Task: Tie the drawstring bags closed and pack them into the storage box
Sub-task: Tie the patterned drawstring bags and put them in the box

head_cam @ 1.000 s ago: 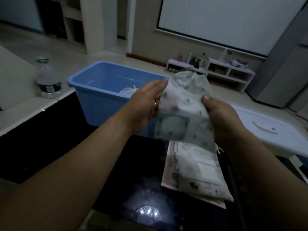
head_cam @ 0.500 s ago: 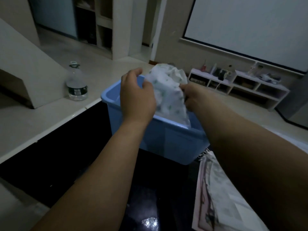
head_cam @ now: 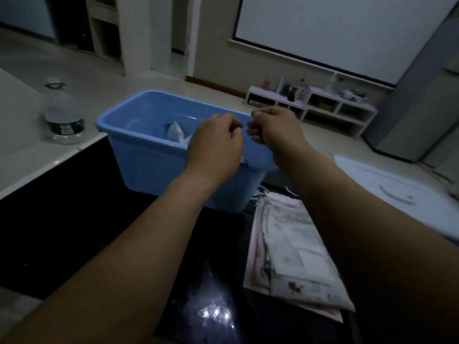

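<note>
Dim light, detail poor. Far left: clear plastic water bottle with a dark label (head_cam: 63,120), standing on the pale ledge, well apart from the work. Next, the open blue plastic storage box (head_cam: 149,167) on the glossy black table (head_cam: 62,207). Inside it lies a crumpled white cloth drawstring bag (head_cam: 176,132), low against the floor of the box; whether its cord is knotted I cannot tell. Left hand (head_cam: 215,142) hovers above the near rim of the box, fingers curled under, nothing visible in them. Right hand (head_cam: 273,127) is just beside it at the same height, fingers likewise curled in, and I see nothing held there either. Right of the box, a flat stack of pale printed drawstring bags (head_cam: 290,252) lies on the table under the right forearm, cord ends loose at the top edge. Far right: the flat white plastic lid (head_cam: 387,192), off the box. Judgement: one bag is packed and the hands are between bags. Next move calls for bringing both hands down to the stack, lifting the top bag alone, finding its two cord ends, then pulling and knotting.
</note>
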Available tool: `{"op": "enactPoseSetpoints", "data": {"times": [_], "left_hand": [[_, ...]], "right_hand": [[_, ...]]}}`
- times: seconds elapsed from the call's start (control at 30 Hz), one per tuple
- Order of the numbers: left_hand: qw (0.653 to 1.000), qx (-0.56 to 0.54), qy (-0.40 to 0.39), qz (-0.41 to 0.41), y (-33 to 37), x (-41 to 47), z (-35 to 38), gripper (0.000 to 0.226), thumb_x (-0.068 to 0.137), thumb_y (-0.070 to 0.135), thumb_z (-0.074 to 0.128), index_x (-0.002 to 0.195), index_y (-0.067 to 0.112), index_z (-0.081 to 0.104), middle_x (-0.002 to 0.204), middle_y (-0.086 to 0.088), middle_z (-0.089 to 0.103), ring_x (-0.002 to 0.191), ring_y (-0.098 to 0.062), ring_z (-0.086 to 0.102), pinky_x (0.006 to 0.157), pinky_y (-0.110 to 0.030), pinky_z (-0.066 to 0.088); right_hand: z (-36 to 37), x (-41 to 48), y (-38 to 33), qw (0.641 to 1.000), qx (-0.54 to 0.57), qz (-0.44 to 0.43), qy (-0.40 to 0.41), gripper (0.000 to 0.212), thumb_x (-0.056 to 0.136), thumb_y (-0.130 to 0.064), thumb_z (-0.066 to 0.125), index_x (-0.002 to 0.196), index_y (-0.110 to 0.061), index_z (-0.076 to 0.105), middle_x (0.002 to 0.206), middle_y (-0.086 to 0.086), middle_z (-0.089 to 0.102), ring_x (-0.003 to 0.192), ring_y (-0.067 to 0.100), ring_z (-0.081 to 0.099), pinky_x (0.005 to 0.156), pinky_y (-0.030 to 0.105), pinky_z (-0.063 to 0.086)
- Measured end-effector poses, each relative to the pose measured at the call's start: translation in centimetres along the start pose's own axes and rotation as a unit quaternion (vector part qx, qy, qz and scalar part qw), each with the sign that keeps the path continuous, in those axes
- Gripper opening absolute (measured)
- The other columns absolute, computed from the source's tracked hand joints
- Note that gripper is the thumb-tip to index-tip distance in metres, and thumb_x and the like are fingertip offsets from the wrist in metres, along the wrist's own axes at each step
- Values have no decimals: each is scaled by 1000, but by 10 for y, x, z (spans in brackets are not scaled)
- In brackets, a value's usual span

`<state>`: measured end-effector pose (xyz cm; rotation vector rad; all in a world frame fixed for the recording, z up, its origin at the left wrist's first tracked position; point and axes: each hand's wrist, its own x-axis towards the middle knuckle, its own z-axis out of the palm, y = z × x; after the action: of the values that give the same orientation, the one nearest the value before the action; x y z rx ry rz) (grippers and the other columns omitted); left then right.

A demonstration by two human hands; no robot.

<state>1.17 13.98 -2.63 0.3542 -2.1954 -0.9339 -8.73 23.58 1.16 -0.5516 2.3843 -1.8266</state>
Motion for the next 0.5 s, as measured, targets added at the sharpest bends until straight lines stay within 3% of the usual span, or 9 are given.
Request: {"op": "enactPoseSetpoints", "data": {"times": [0.1, 0.2, 0.3, 0.37, 0.5], "left_hand": [[996, -62, -42, 53, 45, -32, 26, 16, 100, 24, 56, 99, 19, 71, 92, 2, 72, 87, -20, 65, 76, -39, 51], [985, -79, -131, 79, 70, -67, 54, 14, 99, 29, 56, 93, 23, 68, 83, 6, 70, 79, -17, 64, 71, -37, 52], [961, 32, -273, 31, 62, -96, 89, 15, 98, 35, 56, 100, 23, 64, 100, 1, 70, 92, -22, 65, 79, -38, 54], [925, 133, -355, -10, 47, -109, 107, 27, 97, 37, 58, 115, 17, 61, 119, -7, 66, 106, -28, 63, 86, -38, 53], [874, 218, -429, -71, 31, -119, 127, 50, 90, 46, 68, 125, 11, 59, 128, -12, 63, 110, -30, 63, 87, -33, 53]], "right_hand": [[-68, -45, 17, 998, 1, -44, 37, 13, 103, -15, 59, 102, -10, 70, 85, 9, 73, 74, 15, 72, 68, 26, 59], [-115, -77, 59, 999, 21, 6, 39, 12, 100, -13, 62, 100, -6, 72, 77, 9, 72, 70, 19, 68, 65, 32, 55], [-150, -107, 120, 992, -50, 98, 55, 14, 103, -17, 61, 101, -8, 72, 85, 13, 73, 75, 22, 68, 66, 34, 53], [-166, -123, 161, 980, -100, 148, 87, 13, 100, -15, 63, 98, -7, 73, 84, 12, 73, 72, 22, 66, 65, 35, 52], [-173, -131, 207, 953, -242, 183, -1, 26, 92, -14, 68, 70, 0, 65, 62, 5, 53, 58, 19, 52, 56, 31, 40]]}}
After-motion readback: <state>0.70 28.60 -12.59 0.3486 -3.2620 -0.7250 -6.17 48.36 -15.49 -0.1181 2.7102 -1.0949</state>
